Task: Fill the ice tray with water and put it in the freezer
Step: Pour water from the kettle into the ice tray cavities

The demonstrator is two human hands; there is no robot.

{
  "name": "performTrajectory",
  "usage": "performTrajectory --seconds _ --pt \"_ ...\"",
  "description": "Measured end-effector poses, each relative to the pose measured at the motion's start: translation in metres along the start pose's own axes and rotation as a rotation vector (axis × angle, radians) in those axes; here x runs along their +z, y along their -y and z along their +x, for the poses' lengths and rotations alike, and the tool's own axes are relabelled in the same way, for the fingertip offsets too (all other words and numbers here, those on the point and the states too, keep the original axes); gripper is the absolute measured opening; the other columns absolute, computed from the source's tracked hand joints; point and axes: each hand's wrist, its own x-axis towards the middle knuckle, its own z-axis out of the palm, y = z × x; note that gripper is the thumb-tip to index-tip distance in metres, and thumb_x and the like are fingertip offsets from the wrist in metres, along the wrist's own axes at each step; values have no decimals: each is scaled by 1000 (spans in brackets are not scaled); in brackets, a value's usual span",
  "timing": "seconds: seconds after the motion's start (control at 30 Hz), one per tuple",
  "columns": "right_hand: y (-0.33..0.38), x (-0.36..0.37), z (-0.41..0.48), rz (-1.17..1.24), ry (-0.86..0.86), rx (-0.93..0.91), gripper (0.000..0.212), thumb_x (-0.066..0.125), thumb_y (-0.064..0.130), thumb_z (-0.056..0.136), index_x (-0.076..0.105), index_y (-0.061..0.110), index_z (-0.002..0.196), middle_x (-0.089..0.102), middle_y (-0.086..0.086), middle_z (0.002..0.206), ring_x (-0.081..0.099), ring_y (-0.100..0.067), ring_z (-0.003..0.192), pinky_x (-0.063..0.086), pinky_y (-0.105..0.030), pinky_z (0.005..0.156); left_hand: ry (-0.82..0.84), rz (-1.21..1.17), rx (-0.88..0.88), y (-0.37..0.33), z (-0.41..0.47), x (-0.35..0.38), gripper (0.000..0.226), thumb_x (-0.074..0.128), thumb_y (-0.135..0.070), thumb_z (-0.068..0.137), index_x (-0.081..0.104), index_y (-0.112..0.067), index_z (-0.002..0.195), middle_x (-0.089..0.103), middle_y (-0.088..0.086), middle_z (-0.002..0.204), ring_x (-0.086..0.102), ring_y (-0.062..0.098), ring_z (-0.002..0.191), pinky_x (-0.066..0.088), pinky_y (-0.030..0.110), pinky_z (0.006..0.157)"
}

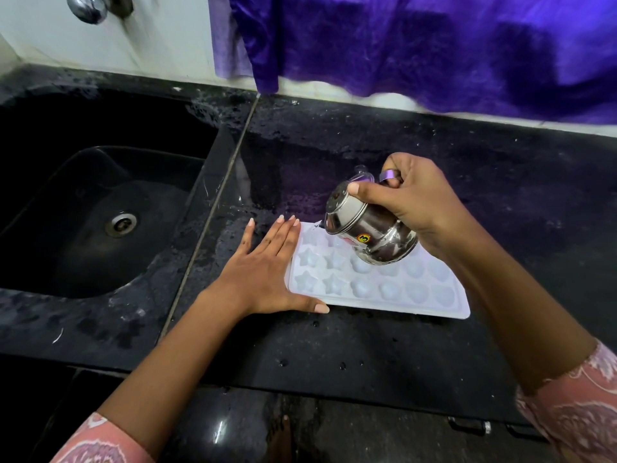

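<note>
A white ice tray with star, round and heart moulds lies flat on the black counter. My left hand lies flat with straight fingers against the tray's left edge, thumb along its front edge. My right hand grips a small steel jug, tilted mouth-down to the left over the tray's far left corner. A thin stream of water runs from its lip into the moulds there.
A black sink with a steel drain is sunk into the counter at the left. A purple cloth hangs along the back wall. A tap fitting shows at the top left. Water drops dot the counter.
</note>
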Motion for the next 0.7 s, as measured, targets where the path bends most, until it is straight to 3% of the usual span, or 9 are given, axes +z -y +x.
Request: performTrajectory --seconds 0.23,0.53,0.7 --pt "-2 -1 0 27 -20 -6 47 77 17 70 32 19 57 34 7 54 32 -8 51 32 -26 52 -1 -4 1 1 0 0 130 26 -94 52 -28 -17 141 -30 -9 150 -35 3 132 -25 45 109" --pt "-13 -7 -1 265 -46 69 46 75 11 72 32 18 57 39 15 40 41 -4 44 38 -20 47 25 -6 -7 0 -1 -2 130 27 -94 52 -28 -17 141 -31 -9 150 -35 3 132 -25 45 108" --pt "-16 -13 -4 344 -59 76 47 75 10 72 31 19 57 36 12 44 38 -6 47 36 -18 46 38 -1 -12 -1 -1 -3 131 27 -94 51 -28 -17 141 -31 -9 149 -35 3 132 -26 45 107"
